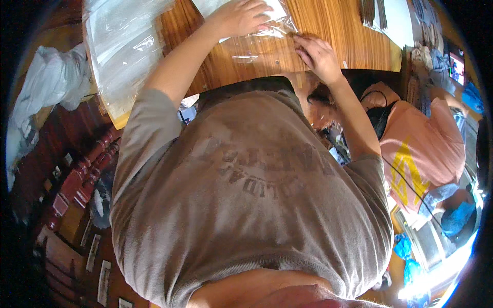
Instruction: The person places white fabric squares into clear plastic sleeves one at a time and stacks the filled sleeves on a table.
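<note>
At the top of the view, a clear plastic bag (281, 25) with something white in or under it lies on the wood-grain table (231, 64). My left hand (239, 18) rests flat across it, fingers stretched to the right. At the bag's right edge is my right hand (319, 57), its fingers curled and fingertips closed on the plastic. The far part of the bag is cut off by the picture's upper rim.
A stack of clear plastic sleeves (120, 56) covers the table's left end. Dark folded fabric (374, 14) lies on a white sheet at the far right. A person in an orange shirt (423, 143) works close by on my right. White plastic (51, 82) hangs over something on the left.
</note>
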`<state>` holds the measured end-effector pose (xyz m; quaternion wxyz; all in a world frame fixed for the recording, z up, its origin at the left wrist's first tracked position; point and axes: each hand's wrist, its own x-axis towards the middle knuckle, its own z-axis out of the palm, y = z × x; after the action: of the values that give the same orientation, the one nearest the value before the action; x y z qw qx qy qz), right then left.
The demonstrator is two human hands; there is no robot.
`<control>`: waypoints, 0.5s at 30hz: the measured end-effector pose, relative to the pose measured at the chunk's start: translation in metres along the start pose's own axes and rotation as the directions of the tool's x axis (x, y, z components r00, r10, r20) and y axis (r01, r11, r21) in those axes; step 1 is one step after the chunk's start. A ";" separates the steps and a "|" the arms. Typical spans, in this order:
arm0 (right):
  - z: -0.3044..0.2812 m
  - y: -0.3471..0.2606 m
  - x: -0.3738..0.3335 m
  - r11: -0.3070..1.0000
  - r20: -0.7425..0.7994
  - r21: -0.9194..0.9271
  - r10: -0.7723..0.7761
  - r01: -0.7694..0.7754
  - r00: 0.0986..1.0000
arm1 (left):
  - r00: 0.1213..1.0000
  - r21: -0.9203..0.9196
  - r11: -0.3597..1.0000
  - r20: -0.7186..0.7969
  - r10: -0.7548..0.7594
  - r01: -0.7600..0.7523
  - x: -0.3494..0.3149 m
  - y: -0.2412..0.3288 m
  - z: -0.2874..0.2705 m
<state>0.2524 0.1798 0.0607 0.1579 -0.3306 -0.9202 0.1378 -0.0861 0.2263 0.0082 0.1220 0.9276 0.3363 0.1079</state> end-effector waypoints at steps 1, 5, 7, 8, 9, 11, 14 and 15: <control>0.002 0.006 -0.007 0.999 -0.009 -0.024 -0.023 0.023 1.000 | 0.999 0.027 0.999 -0.004 -0.038 0.038 -0.006 0.012 -0.002; 0.005 0.019 -0.017 0.996 -0.029 0.001 -0.093 0.093 0.995 | 0.936 -0.190 0.933 -0.122 -0.330 0.304 -0.056 0.119 -0.037; 0.007 0.023 -0.018 0.991 -0.022 0.026 -0.133 0.134 0.991 | 0.910 -0.065 0.922 -0.148 -0.388 0.383 -0.085 0.156 -0.014; 0.007 0.027 -0.018 0.986 -0.017 0.033 -0.164 0.165 0.986 | 0.895 -0.003 0.907 -0.162 -0.415 0.420 -0.097 0.169 0.001; 0.008 0.030 -0.019 0.981 -0.011 0.039 -0.192 0.192 0.981 | 0.878 -0.001 0.891 -0.171 -0.447 0.454 -0.105 0.176 0.010; 0.008 0.034 -0.020 0.975 -0.017 0.051 -0.215 0.215 0.977 | 0.837 0.002 0.853 -0.194 -0.512 0.523 -0.114 0.189 0.020; 0.013 0.035 -0.022 0.976 -0.077 0.140 -0.158 0.168 0.984 | 0.800 0.129 0.808 -0.295 -0.522 0.575 -0.115 0.199 0.032; 0.016 0.035 -0.021 0.973 -0.103 0.183 -0.120 0.138 0.987 | 0.783 0.094 0.809 -0.336 -0.523 0.580 -0.115 0.203 0.035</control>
<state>0.2817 0.1893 0.0297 0.2391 -0.2595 -0.9143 0.1988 -0.0407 -0.0048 0.0223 0.0066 0.7684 0.6167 0.1710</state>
